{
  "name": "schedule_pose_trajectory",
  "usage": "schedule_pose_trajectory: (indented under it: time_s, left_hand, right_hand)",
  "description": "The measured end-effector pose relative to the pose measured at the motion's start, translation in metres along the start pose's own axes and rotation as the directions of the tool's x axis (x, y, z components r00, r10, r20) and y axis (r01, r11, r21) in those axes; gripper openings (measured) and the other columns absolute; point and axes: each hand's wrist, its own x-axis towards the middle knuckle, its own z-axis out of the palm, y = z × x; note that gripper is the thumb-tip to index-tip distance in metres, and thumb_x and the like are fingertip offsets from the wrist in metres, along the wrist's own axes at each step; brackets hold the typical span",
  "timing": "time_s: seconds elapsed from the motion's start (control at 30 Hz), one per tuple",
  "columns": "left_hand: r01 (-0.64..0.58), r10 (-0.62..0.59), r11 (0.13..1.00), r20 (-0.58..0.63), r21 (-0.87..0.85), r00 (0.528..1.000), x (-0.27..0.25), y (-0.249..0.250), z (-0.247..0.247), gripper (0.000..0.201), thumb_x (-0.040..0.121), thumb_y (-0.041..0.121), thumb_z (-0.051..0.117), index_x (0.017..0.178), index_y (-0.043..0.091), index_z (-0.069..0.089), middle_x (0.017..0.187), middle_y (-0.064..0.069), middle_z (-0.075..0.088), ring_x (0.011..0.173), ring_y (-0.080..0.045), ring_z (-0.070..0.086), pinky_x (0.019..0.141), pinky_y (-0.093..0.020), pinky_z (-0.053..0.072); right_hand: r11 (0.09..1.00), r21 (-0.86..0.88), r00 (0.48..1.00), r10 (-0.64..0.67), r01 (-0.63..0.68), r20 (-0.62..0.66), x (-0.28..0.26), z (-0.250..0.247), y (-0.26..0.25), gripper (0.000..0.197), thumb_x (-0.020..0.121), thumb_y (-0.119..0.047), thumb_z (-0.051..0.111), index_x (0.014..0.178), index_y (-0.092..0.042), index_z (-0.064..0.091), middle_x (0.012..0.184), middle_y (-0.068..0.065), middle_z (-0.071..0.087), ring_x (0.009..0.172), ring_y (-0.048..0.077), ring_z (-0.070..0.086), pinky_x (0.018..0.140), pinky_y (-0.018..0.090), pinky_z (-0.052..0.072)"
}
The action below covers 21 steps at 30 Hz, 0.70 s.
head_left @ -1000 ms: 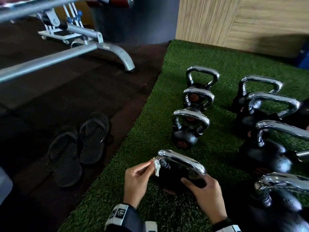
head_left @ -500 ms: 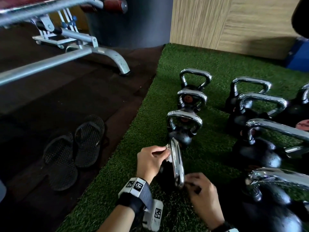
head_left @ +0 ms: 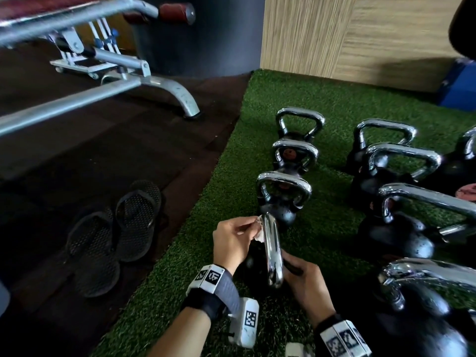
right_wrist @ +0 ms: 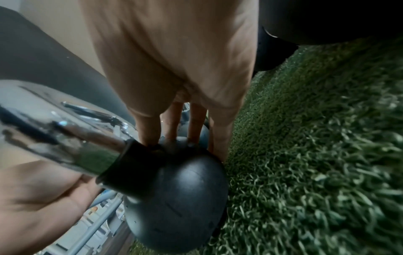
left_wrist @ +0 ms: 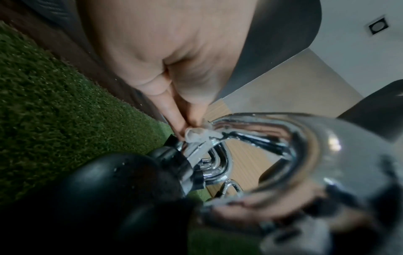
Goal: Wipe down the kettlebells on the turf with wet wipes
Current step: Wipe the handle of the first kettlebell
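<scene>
A black kettlebell with a chrome handle stands on the green turf just in front of me, handle end-on to the head camera. My left hand pinches a small white wet wipe against the far end of that handle; in the left wrist view the wipe sits between my fingertips on the chrome handle. My right hand holds the kettlebell's black ball, fingers over the top and thumb beneath the handle.
Several more chrome-handled kettlebells stand in rows ahead and to the right. A pair of black sandals lies on the dark rubber floor to the left. A metal bench frame and a wooden wall stand behind.
The kettlebell has been turned so its handle runs away from me rather than across. My left hand with the wipe has slid to the handle's far end; my right hand shifted lower on the ball.
</scene>
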Motion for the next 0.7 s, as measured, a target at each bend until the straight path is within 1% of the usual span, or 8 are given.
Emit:
schedule_pose_trajectory:
  time_s: [0.1,0.2,0.27,0.37,0.47,0.53,0.6,0.7]
  left_hand:
    - [0.063,-0.056,0.984,0.051,-0.167,0.997,0.004,0.006,0.000,0.014,0.088,0.001,0.077,0.101,0.004,0.081,0.093,-0.011,0.081,0.090,-0.025,0.077,0.089,-0.045,0.063]
    - [0.130,-0.092,0.911,0.114,-0.392,0.989,-0.008,0.011,-0.004,0.016,0.086,0.006,0.078,0.101,0.008,0.081,0.099,-0.014,0.080,0.092,-0.024,0.078,0.077,-0.029,0.063]
    - [0.185,-0.119,0.868,0.169,-0.460,0.978,-0.018,0.011,-0.008,0.021,0.080,0.015,0.081,0.100,0.010,0.083,0.101,-0.014,0.080,0.092,-0.022,0.078,0.075,-0.024,0.061]
    - [0.195,-0.114,0.880,0.208,-0.434,0.972,-0.021,0.013,-0.010,0.020,0.075,0.017,0.083,0.095,0.012,0.084,0.097,-0.014,0.080,0.085,-0.017,0.077,0.072,-0.023,0.060]
    - [0.140,-0.086,0.913,0.156,-0.383,0.984,-0.020,0.018,-0.010,0.017,0.074,0.018,0.085,0.090,0.013,0.084,0.092,-0.013,0.080,0.083,-0.016,0.076,0.073,-0.023,0.060]
    - [0.159,-0.089,0.923,0.207,-0.349,0.974,-0.024,0.017,-0.017,0.027,0.064,0.028,0.089,0.087,0.014,0.084,0.091,-0.012,0.080,0.082,-0.015,0.075,0.072,-0.022,0.059]
    - [0.179,-0.080,0.944,0.332,-0.279,0.940,-0.027,0.017,-0.027,0.036,0.060,0.035,0.091,0.087,0.013,0.084,0.090,-0.011,0.080,0.081,-0.015,0.075,0.073,-0.023,0.060]
    - [0.042,0.006,0.991,0.360,-0.125,0.933,-0.029,0.021,-0.031,0.030,0.067,0.033,0.091,0.088,0.014,0.084,0.088,-0.008,0.080,0.084,-0.019,0.076,0.080,-0.036,0.063]
  right_hand:
    - [1.000,-0.024,1.000,0.012,-0.013,-0.007,0.000,-0.001,0.001,0.050,0.075,-0.036,0.081,0.121,-0.018,0.073,0.124,-0.001,0.071,0.120,0.016,0.064,0.112,0.045,0.044]
    - [1.000,-0.021,1.000,0.000,0.000,-0.010,-0.001,-0.002,0.003,0.041,0.083,-0.020,0.080,0.124,-0.018,0.071,0.125,-0.001,0.071,0.121,0.016,0.063,0.113,0.044,0.043]
    - [1.000,0.015,1.000,0.003,-0.002,-0.018,-0.002,0.000,0.004,0.038,0.087,-0.004,0.074,0.123,-0.011,0.070,0.126,0.007,0.069,0.122,0.024,0.063,0.112,0.047,0.043]
    - [0.985,0.163,0.998,0.061,-0.055,-0.034,-0.004,0.001,-0.001,0.034,0.090,0.005,0.066,0.123,0.001,0.066,0.125,0.020,0.067,0.121,0.033,0.063,0.112,0.049,0.043]
    - [0.938,0.322,0.992,0.114,-0.125,0.052,-0.005,0.002,-0.012,0.037,0.092,-0.003,0.061,0.127,0.009,0.061,0.129,0.026,0.064,0.124,0.035,0.060,0.115,0.045,0.039]
    - [0.950,0.300,0.997,0.082,-0.082,0.014,-0.006,0.001,-0.010,0.037,0.087,-0.001,0.066,0.123,0.009,0.064,0.126,0.026,0.066,0.124,0.037,0.060,0.115,0.049,0.038]
    - [0.984,0.174,0.999,0.047,-0.046,-0.005,-0.007,0.001,-0.004,0.034,0.090,-0.001,0.068,0.123,-0.001,0.068,0.127,0.017,0.067,0.125,0.032,0.060,0.113,0.051,0.041]
    - [0.993,0.115,1.000,0.005,-0.007,0.020,-0.007,-0.002,0.003,0.033,0.092,-0.003,0.067,0.125,-0.005,0.067,0.128,0.014,0.067,0.125,0.030,0.060,0.111,0.050,0.043]
